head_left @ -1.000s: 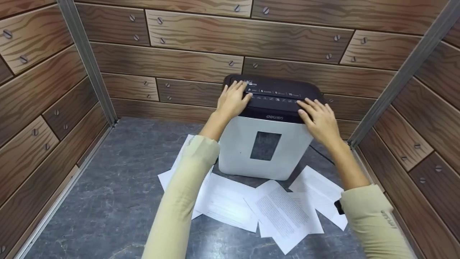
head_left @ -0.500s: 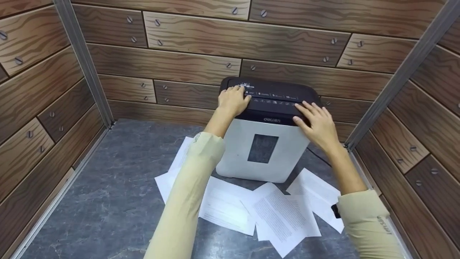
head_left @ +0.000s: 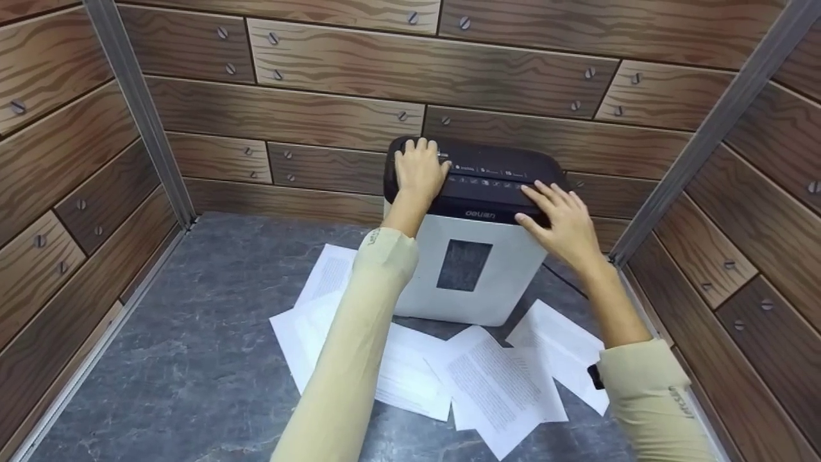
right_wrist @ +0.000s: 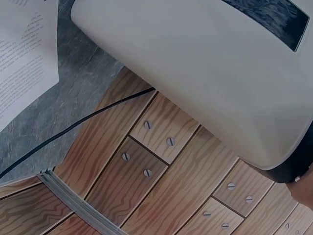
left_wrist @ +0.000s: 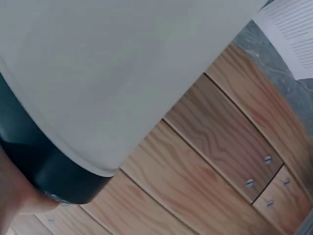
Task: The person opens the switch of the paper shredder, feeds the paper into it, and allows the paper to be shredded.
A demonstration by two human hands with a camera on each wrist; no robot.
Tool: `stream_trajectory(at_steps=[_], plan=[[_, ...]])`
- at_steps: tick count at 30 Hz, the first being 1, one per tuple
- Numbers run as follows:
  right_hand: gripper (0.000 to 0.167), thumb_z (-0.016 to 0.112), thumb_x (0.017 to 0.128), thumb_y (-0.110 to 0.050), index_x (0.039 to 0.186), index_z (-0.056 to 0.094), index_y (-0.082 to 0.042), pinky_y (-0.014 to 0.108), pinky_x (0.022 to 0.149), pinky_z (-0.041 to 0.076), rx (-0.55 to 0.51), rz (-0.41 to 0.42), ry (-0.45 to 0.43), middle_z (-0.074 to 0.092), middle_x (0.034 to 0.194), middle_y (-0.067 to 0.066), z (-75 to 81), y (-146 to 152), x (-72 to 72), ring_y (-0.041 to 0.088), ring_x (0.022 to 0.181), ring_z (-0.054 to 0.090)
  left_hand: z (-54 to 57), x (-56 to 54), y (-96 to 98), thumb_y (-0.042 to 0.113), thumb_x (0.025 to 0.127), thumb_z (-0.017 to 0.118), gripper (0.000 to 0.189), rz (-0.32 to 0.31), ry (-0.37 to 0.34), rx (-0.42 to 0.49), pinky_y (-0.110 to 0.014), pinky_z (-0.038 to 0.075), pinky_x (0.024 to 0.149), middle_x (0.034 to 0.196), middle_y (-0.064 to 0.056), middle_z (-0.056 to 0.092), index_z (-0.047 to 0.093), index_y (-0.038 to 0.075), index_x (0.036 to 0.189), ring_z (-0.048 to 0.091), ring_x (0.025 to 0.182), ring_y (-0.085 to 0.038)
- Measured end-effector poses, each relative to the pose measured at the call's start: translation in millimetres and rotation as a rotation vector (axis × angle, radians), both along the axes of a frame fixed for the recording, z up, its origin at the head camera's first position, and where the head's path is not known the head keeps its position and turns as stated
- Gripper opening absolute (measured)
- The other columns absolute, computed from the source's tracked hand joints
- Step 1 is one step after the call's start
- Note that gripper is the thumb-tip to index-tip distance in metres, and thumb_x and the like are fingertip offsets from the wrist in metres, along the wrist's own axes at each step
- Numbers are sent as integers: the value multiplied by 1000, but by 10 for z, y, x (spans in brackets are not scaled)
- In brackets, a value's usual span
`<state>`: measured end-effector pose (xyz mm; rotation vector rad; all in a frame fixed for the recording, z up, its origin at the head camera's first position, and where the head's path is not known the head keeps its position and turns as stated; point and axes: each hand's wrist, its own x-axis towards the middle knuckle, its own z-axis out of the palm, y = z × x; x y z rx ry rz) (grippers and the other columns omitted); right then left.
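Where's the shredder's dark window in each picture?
Head: the dark window is slightly right of and below centre, on the shredder's white front.
Left wrist: not in this picture.
Right wrist: top right corner, cut off by the top edge.
Shared landmark: the shredder's white body, in all three.

Free floor (head_left: 173,321) left of papers (head_left: 494,385); shredder (head_left: 507,247) bars way behind.
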<state>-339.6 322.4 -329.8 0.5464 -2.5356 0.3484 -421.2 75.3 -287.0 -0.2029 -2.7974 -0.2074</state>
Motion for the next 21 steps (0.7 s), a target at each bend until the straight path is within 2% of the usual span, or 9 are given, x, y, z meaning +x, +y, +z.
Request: stream_trajectory(at_steps=[2, 4, 9, 12, 17, 21], plan=[[55, 57, 88, -44, 133, 50, -14, 50, 106, 15, -3, 8, 12, 42, 138, 12, 4, 24, -7, 36, 128, 30, -19, -10, -20, 48, 94, 42, 51, -22, -7, 23, -39, 32, 97, 129, -3, 44, 45, 14, 132, 36, 120, -21], [54, 59, 87, -41, 132, 51, -13, 50, 106, 16, -11, 16, 28, 43, 137, 12, 7, 51, -11, 36, 128, 32, -20, -15, -31, 46, 95, 39, 51, -58, -42, 38, -40, 24, 103, 135, -3, 40, 41, 15, 135, 31, 125, -21], [54, 60, 87, -41, 131, 51, -12, 50, 106, 16, -26, 34, 30, 43, 137, 13, -7, 67, -17, 37, 127, 32, -16, -18, -57, 43, 99, 24, 51, -134, -199, -3, -41, 4, 110, 149, 0, 23, 27, 21, 146, 13, 136, -20], [55, 59, 87, -43, 132, 51, -12, 49, 107, 14, -30, 35, 16, 43, 137, 13, -18, 55, -14, 36, 128, 31, -18, -14, -78, 43, 100, 19, 52, -149, -260, -15, -41, 1, 110, 151, 1, 16, 21, 23, 147, 7, 137, -21], [57, 57, 87, -46, 132, 50, -13, 47, 108, 11, -33, 30, 5, 42, 138, 12, -28, 32, -18, 35, 129, 29, -2, -12, -106, 42, 100, 16, 51, -162, -295, -34, -41, 0, 110, 152, 3, 11, 16, 23, 148, 2, 138, -21], [55, 58, 87, -44, 132, 51, -13, 51, 107, 10, -39, 37, 17, 42, 138, 12, -41, 12, -27, 36, 128, 30, 10, -13, -125, 39, 100, 15, 52, -165, -311, -33, -42, 0, 110, 152, -1, 9, 15, 20, 148, 3, 138, -21]])
